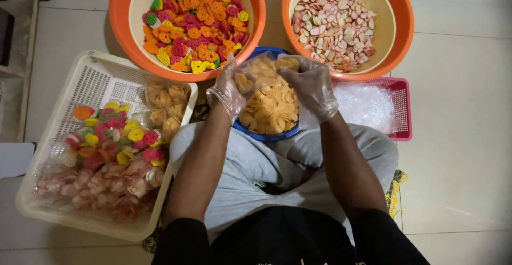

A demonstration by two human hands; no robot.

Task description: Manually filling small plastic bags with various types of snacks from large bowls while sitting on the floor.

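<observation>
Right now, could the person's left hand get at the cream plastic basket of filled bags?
Probably yes: the cream plastic basket sits open-topped at that side, nothing between, though the gloved left hand is holding a clear bag of yellow crackers.

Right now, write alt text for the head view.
Two gloved hands, left hand and right hand, hold a clear bag over a blue bowl of yellow crackers, between two orange basins and a white basket.
</observation>
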